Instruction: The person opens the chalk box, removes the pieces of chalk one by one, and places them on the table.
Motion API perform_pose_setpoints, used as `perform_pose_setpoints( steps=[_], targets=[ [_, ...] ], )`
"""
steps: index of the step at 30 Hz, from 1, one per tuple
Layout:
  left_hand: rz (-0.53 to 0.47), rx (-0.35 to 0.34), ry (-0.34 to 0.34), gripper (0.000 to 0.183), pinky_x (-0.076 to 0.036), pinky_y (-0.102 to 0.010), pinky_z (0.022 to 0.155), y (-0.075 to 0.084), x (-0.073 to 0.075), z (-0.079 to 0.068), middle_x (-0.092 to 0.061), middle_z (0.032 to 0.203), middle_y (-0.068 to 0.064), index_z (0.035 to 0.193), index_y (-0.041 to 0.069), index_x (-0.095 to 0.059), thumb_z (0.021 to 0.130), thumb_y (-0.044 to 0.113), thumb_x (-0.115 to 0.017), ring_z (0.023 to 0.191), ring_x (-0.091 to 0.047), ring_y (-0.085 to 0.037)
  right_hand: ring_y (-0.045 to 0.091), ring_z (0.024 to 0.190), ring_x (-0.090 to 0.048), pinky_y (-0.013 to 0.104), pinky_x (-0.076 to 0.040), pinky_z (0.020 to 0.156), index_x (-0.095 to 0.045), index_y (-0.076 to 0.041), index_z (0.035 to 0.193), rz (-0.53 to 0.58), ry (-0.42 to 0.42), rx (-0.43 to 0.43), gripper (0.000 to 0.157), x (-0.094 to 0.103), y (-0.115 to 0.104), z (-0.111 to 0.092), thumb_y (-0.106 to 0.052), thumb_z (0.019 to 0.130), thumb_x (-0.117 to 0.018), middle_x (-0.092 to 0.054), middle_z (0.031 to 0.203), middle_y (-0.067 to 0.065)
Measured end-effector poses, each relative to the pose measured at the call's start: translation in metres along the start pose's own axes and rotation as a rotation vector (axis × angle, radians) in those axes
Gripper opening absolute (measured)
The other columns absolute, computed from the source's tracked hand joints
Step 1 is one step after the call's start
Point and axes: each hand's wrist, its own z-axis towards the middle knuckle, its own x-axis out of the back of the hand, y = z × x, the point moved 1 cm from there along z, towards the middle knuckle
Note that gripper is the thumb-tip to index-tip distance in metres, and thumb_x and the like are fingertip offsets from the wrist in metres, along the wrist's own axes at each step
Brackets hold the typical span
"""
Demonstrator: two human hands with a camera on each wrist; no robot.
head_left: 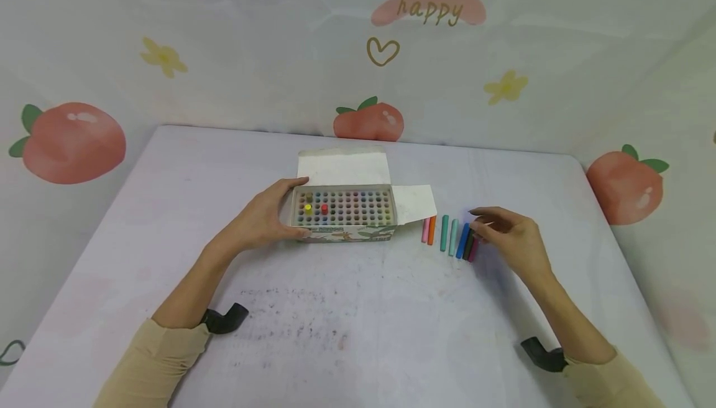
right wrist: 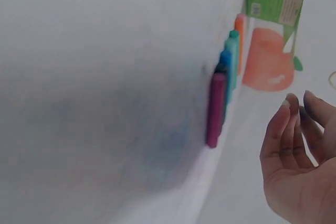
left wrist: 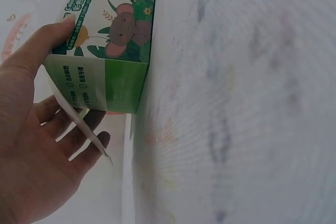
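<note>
Beige sleeves (head_left: 151, 364) nearest cam; open box (head_left: 347, 234) toward back of worktop (head_left: 391, 333), loose sticks (head_left: 444, 234) just R of it.
Box's back flap (head_left: 344, 168) & R flap (head_left: 414, 201) are folded out; yellow stick (head_left: 308, 209) & red stick (head_left: 324, 209) poke up from its holes. Loose row: pink stick (head_left: 425, 231) at L end; blue stick (head_left: 462, 241), black stick (head_left: 468, 246) & purple stick (right wrist: 214, 111) bunched at R end. Hands: L hand (head_left: 268, 212) grips box's L end, thumb on front; R hand (head_left: 511, 237) hovers by the bunch, small gap btw thumb & fingertips, nothing held. Tips imo: pinch just 1 stick, lift straight up so neighbours don't roll; keep box steady w/ L hand. Peach-print backdrop (head_left: 257, 84) behind.
</note>
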Motion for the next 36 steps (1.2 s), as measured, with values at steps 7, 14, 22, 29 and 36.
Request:
perform_pose_setpoints(
  steps=[7,14,22,29,36],
  targets=[
    [-0.005,-0.004,0.001,0.104,-0.031,-0.056,0.111,0.0,0.0,-0.001,-0.041,0.15,-0.015,0.156,0.012,-0.029,0.073,0.026,-0.09,0.139,-0.037,-0.033,0.021,0.079,-0.069,0.021,-0.056,0.07,-0.069,-0.001,0.118,0.079,-0.038,0.07,0.029,-0.008,-0.02,0.002,-0.015,0.093,-0.071,-0.072,0.098,0.006],
    [0.007,-0.003,-0.001,0.104,-0.031,-0.056,0.111,0.002,0.0,-0.001,-0.041,0.149,-0.015,0.156,0.012,-0.029,0.074,0.026,-0.09,0.139,-0.036,-0.034,0.022,0.078,-0.07,0.02,-0.056,0.071,-0.071,-0.004,0.116,0.147,-0.069,0.16,0.025,-0.015,-0.036,0.005,-0.009,0.091,-0.072,-0.071,0.099,0.007],
    [0.012,0.002,-0.008,0.104,-0.031,-0.056,0.111,0.003,0.001,-0.001,-0.039,0.151,-0.016,0.156,0.012,-0.029,0.073,0.026,-0.09,0.14,-0.036,-0.035,0.028,0.077,-0.068,0.021,-0.053,0.067,-0.073,-0.011,0.115,0.124,-0.122,0.215,0.024,-0.031,-0.054,0.014,-0.013,0.091,-0.073,-0.072,0.101,0.004],
    [0.012,0.02,-0.027,0.106,-0.032,-0.056,0.111,0.003,0.003,0.0,-0.04,0.151,-0.015,0.156,0.014,-0.028,0.073,0.03,-0.09,0.138,-0.038,-0.033,0.029,0.077,-0.068,0.021,-0.052,0.066,-0.073,-0.01,0.113,0.159,-0.157,0.256,0.023,-0.045,-0.07,0.026,-0.014,0.09,-0.074,-0.073,0.103,0.001],
    [0.0,0.031,-0.032,0.107,-0.03,-0.056,0.112,0.003,0.003,0.0,-0.037,0.154,-0.013,0.158,0.017,-0.025,0.073,0.031,-0.09,0.141,-0.034,-0.032,0.029,0.078,-0.068,0.023,-0.053,0.067,-0.073,-0.011,0.112,0.177,-0.205,0.274,0.023,-0.056,-0.091,0.037,-0.017,0.09,-0.075,-0.071,0.1,0.002]
  ],
)
